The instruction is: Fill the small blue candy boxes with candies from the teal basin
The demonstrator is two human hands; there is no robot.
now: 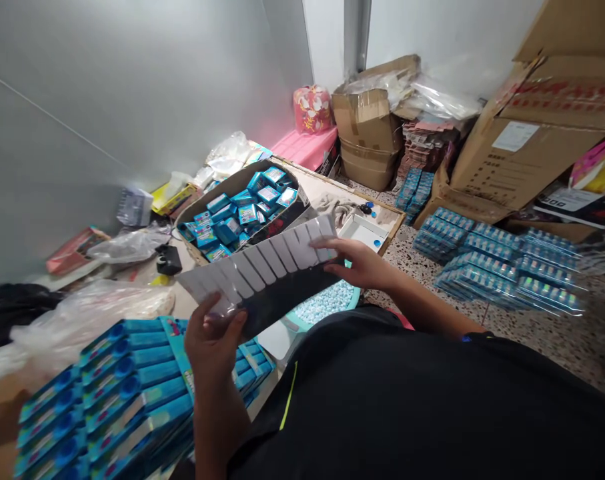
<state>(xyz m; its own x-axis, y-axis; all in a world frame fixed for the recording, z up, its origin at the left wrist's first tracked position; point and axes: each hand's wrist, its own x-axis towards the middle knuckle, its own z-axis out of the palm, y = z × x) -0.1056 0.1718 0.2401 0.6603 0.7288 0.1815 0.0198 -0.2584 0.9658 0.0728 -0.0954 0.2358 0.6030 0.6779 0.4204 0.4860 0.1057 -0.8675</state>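
Note:
Between my two hands is a long, narrow pack (265, 267) with a row of white panels on top, a glossy sheen and a dark front side. My left hand (215, 333) grips its near left end, with thumb and fingers closed on the edge. At the other end my right hand (349, 260) pinches the pack, fingers on the top face and thumb below. Behind the pack, a dark-sided open carton (297, 213) holds a heap of small blue boxes (227, 227). Partly hidden below it, a turquoise basin (355, 299) contains many small pale blue pieces (322, 303).
Blue boxes stand in tall stacks (137, 387) at the lower left. Clear-wrapped blue packs (497, 253) lie on the speckled floor (407, 273) at right, near large cardboard boxes (542, 147). A white tray (362, 230) and grey cloth (335, 207) are on the table.

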